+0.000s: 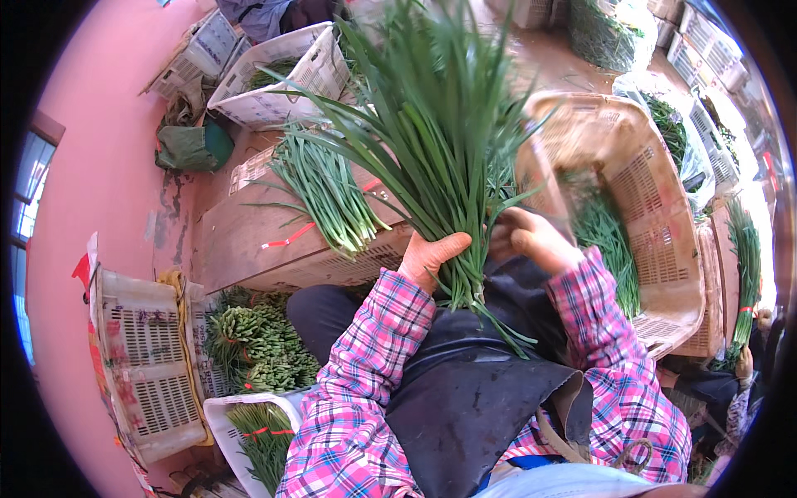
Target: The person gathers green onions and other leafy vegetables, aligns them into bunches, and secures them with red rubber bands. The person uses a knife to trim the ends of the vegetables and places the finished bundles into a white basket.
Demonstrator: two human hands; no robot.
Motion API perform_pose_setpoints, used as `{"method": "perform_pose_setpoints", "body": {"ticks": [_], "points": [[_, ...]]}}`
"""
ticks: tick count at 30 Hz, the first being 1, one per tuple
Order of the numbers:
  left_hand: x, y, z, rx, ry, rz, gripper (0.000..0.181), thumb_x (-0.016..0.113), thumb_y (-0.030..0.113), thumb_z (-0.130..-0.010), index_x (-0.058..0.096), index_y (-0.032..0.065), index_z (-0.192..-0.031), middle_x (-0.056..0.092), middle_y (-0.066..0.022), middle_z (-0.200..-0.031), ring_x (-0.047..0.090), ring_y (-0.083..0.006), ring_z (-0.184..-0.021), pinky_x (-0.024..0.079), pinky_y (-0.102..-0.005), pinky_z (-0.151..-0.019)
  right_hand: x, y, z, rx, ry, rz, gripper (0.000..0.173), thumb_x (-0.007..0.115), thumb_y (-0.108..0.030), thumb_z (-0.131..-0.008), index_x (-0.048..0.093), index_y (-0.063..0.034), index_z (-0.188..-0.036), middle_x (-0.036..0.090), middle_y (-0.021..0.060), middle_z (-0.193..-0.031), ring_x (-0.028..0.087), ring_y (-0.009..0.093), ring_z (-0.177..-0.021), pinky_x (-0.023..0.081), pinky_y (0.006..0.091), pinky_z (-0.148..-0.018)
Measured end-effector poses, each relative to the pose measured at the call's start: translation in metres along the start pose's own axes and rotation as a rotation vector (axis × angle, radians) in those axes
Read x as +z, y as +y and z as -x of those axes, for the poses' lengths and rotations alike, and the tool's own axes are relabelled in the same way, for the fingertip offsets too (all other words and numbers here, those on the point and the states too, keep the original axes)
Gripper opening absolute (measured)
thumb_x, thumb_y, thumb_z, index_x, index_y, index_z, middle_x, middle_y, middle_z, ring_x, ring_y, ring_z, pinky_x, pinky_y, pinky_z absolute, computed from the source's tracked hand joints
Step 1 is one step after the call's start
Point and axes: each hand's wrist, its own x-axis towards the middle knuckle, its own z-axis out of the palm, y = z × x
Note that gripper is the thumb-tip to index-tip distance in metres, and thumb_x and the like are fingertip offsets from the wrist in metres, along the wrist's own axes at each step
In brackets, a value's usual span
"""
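My left hand (434,258), in an orange rubber-coated glove, grips a large bunch of long green garlic chives (451,168) near its stem ends, above a dark apron. The leaves fan upward and a few loose leaves hang from the lower end. My right hand (529,236), gloved alike, is slightly blurred just to the right of the stems; its fingers are partly hidden and I cannot tell whether it holds a leaf. A smaller bunch of chives (330,193) lies on a wooden board (249,230) to the left, over a red tie strip (289,238).
A tilted beige plastic crate (654,230) with more chives stands at the right. Red-tied bundles (261,342) are stacked at the left, by a white crate (215,417). Another white crate (317,75) stands beyond the board. A co-worker's hand (744,364) holds a bundle at far right.
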Motion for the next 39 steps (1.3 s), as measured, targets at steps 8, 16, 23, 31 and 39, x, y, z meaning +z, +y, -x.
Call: {"method": "perform_pose_setpoints", "body": {"ticks": [8,16,23,31,39], "points": [[-0.002,0.023,-0.007,-0.016,0.045,-0.272,0.050,0.077,-0.002,-0.073,0.060,0.0003,-0.119,0.067,-0.0051,-0.110,0.063,-0.0160,-0.097,0.051,-0.0318,-0.087,0.032,-0.057,-0.082,-0.753,0.187,0.878,0.029,0.065,-0.006,-0.080,0.067,-0.0064,-0.109,0.068,0.0146,-0.103,0.066,0.028,-0.097,0.053,0.0352,-0.079],[-0.012,0.103,-0.051,0.498,-0.064,-0.668,0.046,0.084,0.010,-0.068,0.065,-0.0024,-0.107,0.069,-0.0066,-0.097,0.065,-0.0152,-0.086,0.055,-0.0304,-0.072,0.094,-0.114,-0.118,-0.848,0.293,0.504,0.028,0.075,-0.011,-0.074,0.068,0.0032,-0.097,0.070,0.0088,-0.087,0.066,0.017,-0.080,0.054,0.0310,-0.073],[-0.048,0.134,-0.073,0.457,0.029,-0.714,0.042,0.084,0.014,-0.071,0.065,-0.0020,-0.105,0.069,-0.0074,-0.099,0.065,-0.0153,-0.089,0.054,-0.0311,-0.078,0.077,-0.098,-0.169,-0.730,0.052,0.464,0.039,0.084,-0.018,-0.064,0.071,-0.0006,-0.097,0.072,0.0077,-0.093,0.067,0.014,-0.084,0.053,0.0281,-0.077],[-0.036,0.143,-0.077,0.551,0.383,-1.384,0.072,0.086,0.032,-0.063,0.057,-0.0025,-0.120,0.067,-0.0172,-0.108,0.065,-0.0245,-0.100,0.051,-0.0366,-0.088,0.083,-0.097,-0.171,-0.674,0.135,0.509,0.030,0.076,-0.016,-0.071,0.069,-0.0002,-0.096,0.070,0.0074,-0.087,0.063,0.014,-0.077,0.051,0.0286,-0.073],[0.002,0.152,-0.089,0.502,0.098,-0.755,0.073,0.078,0.004,-0.066,0.046,-0.0010,-0.131,0.062,-0.0122,-0.117,0.061,-0.0210,-0.105,0.050,-0.0339,-0.089,0.093,-0.130,-0.148,-0.668,0.118,0.470,0.028,0.073,-0.006,-0.078,0.068,0.0000,-0.106,0.070,0.0054,-0.100,0.065,0.015,-0.088,0.052,0.0305,-0.082]]}}
